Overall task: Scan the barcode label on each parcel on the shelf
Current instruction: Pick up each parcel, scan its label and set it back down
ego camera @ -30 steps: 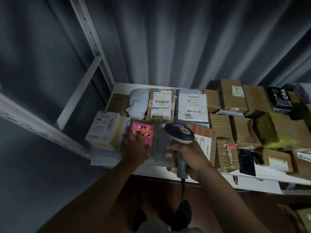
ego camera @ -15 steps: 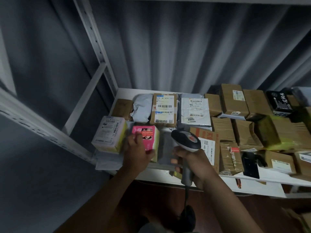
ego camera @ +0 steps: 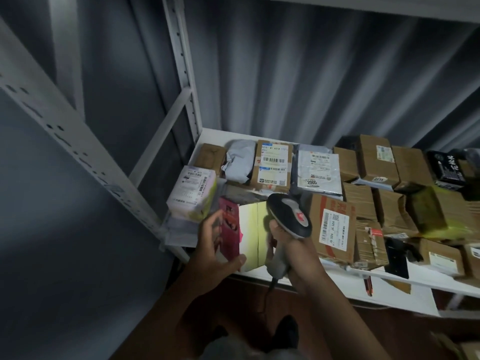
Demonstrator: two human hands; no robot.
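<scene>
While the left hand (ego camera: 220,242) curls its fingers and thumb around a small pink parcel (ego camera: 230,229), holding it tipped up on edge over the front of the shelf (ego camera: 389,278), the right hand (ego camera: 288,245) is clamped around the grip of a corded barcode scanner (ego camera: 289,215), whose head sits just beside the parcel's pale yellow-white face. That face looks blank from here; no barcode shows on it, though the frame is blurred, so the label may be on a side turned away. The likely failure is a missed read: the scanner is very near the parcel and angled across it, not squarely at any label. A second risk is a stray read, since the brown box (ego camera: 332,227) just to the right and the carton (ego camera: 274,165) behind both show open barcodes near the scanner's line. The parcel, held by one edge, could also slip against the white packet (ego camera: 193,193) beside it.
</scene>
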